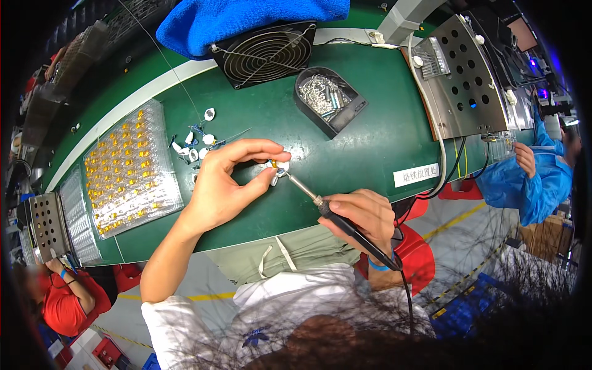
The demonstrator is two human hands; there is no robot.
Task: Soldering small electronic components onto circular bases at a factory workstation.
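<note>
My right hand (365, 223) is closed around a black-handled soldering iron (348, 229), its metal tip pointing up and to the left. The tip meets a small white part with an orange-gold piece (280, 165), pinched between the thumb and forefinger of my left hand (229, 179). Fingers cover some of that part, so its exact kind does not show. Just beyond my left hand lie several small round white parts (208, 139) with dark blue wires, loose on the green worktable (246, 111).
A clear tray (161, 132) with rows of orange-gold pieces lies at left. Beyond my hands stand a black fan (266, 55), a blue towel (246, 18) and a black bin (336, 126) of small metal parts. A perforated metal box (459, 74) is at right; co-workers sit on both sides.
</note>
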